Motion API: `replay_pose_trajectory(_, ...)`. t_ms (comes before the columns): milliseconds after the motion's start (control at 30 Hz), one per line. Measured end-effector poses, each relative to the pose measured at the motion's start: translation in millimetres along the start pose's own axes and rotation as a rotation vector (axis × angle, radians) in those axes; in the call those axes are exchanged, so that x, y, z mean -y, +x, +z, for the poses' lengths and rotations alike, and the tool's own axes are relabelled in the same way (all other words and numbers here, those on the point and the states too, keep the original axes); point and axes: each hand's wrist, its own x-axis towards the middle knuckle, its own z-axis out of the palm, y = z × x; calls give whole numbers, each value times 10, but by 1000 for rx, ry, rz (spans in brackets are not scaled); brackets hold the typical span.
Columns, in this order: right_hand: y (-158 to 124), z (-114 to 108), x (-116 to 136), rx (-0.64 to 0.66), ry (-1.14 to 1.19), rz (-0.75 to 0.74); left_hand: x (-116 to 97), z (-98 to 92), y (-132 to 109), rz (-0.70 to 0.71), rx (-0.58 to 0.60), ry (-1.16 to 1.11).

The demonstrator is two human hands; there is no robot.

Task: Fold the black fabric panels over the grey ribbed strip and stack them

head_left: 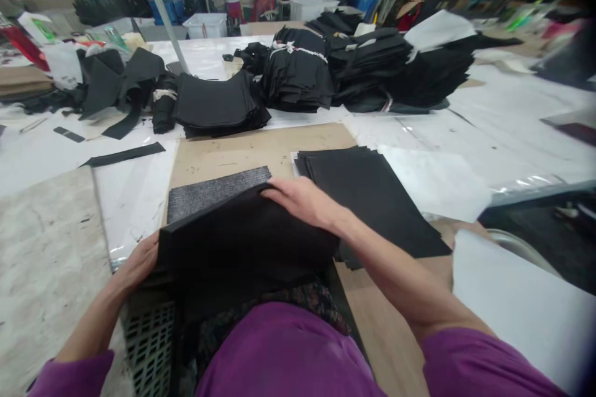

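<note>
A black fabric panel (242, 239) hangs over the near table edge, tilted toward my body. My left hand (142, 255) grips its left edge, with the fingers partly hidden behind it. At the top edge, my right hand (300, 197) pinches the cloth between thumb and fingers. Just beyond the panel lies a grey textured piece (218, 191), partly covered by it. To the right of my right hand rests a stack of black sheets (367, 198), its edges slightly fanned.
Tan board (261, 149) lies under the work. Farther back stand a black cut-piece stack (214, 102) and a tied black bundle (298, 74). White sheets (433, 180) lie at right. A green plastic crate (149, 341) sits below at left. Several people are in the background.
</note>
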Motion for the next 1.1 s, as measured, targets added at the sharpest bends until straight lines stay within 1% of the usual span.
replay_pose_trajectory(67,-281,-369,-366,-144,54,178,35,36,29,-2,52,80)
replay_pose_trajectory(100,-455,-526,-602,-207,63,284,54,54,38,-8,67,93)
replay_pose_trajectory(133,-646,-659,-857,-264,61,388,74,70,46,-10,59,115)
replay_pose_trajectory(200,-1062,-846,-1378,-352,20,601,116,97,60,7,44,166)
replay_pose_trajectory(233,-1270,-898,-1620,-372,-27,710,134,107,68,19,36,193)
replay_pose_trajectory(267,-1467,-922,-1837,-378,-78,803,147,115,78,30,28,223)
replay_pose_trajectory(333,-1797,-894,-2181,-380,-143,899,147,130,103,62,14,299)
replay_pose_trajectory(400,-2015,-789,-2401,-357,-198,925,94,156,131,117,-4,396)
replay_pose_trajectory(467,-2132,-649,-2516,-325,-250,914,-21,212,159,188,-43,506)
replay_pose_trajectory(567,-2194,-481,-2551,-271,-333,943,-275,384,214,307,-114,624)
replay_pose_trajectory(633,-2194,-435,-2504,-227,-391,991,-448,563,289,394,-128,624)
replay_pose_trajectory(700,-2145,-436,-2405,-262,-483,956,-591,775,410,479,-116,590)
replay_pose_trajectory(800,-1912,-442,-2154,-427,-627,737,-734,1097,653,564,-100,580)
replay_pose_trajectory(833,-1785,-422,-2049,-452,-632,658,-766,1194,735,574,-101,589)
replay_pose_trajectory(867,-1637,-380,-1936,-450,-600,585,-789,1282,812,574,-105,599)
replay_pose_trajectory(900,-1471,-316,-1819,-425,-532,511,-806,1359,880,568,-110,609)
replay_pose_trajectory(967,-1119,-121,-1584,-349,-336,360,-817,1480,983,551,-122,620)
replay_pose_trajectory(1033,-785,140,-1365,-241,-163,218,-806,1556,1042,534,-130,619)
replay_pose_trajectory(1100,-513,415,-1187,-149,-87,92,-788,1590,1066,521,-138,615)
